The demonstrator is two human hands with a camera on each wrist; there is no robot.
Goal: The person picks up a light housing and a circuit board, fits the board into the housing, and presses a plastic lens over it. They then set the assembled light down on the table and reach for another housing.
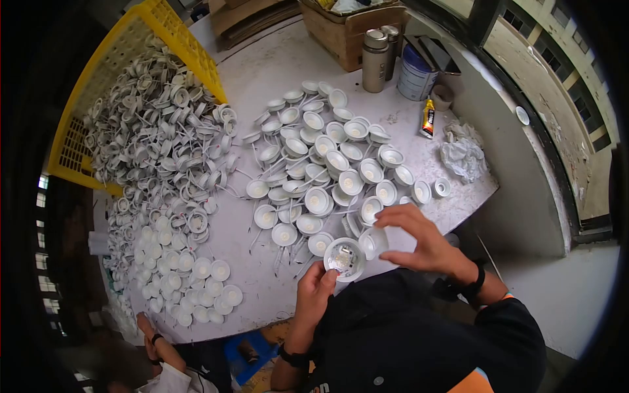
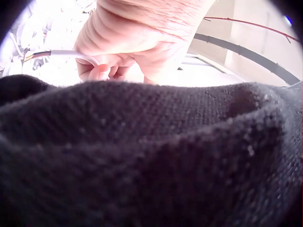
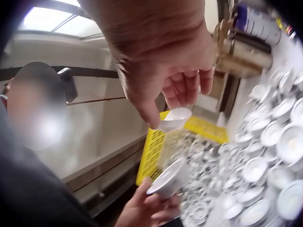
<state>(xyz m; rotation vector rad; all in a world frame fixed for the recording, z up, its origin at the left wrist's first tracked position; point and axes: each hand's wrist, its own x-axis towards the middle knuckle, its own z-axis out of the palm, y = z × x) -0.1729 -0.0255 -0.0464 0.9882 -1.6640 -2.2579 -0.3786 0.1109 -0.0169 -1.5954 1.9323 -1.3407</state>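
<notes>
Lamp [image 1: 345, 259], gripped by left hand [image 1: 315, 290], is best held steady; right hand [image 1: 426, 242] pinches cover [image 1: 373, 243] at its two o'clock.

White lamp housing [image 1: 345, 259], yellow lattice-patterned crate [image 1: 185, 47], blue stool [image 1: 262, 361]

I can't read a whole word from here. The tub [image 1: 414, 81] has print on its side, too small to read. The yellow and black tube [image 1: 428, 120], near the tub, has tiny print too. Far from the tub, the dark top [image 1: 400, 334] has cut-off white letters [image 1: 320, 388].
</notes>
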